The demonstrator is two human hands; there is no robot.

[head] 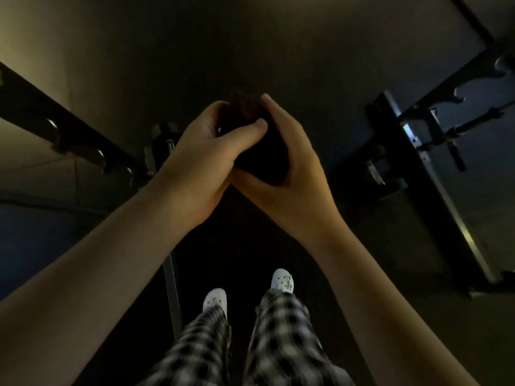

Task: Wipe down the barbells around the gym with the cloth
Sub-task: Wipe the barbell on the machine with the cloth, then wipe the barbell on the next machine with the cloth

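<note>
Both hands meet in front of me at chest height around a dark bunched cloth (259, 146). My left hand (206, 160) grips its upper part, thumb laid across the top. My right hand (289, 174) cups it from the right and below, fingers curled round it. The room is dim and the cloth shows as a dark lump with a reddish-brown top. A barbell end (473, 126) rests on the hooks of the rack at the right. Below my left forearm a grey bar (171, 291) runs down toward my feet.
A black rack upright (434, 190) with metal hooks stands at the right. Another black beam with hooks (69, 135) slants across the left. My legs in checked trousers and white shoes (282, 280) stand on the dark floor.
</note>
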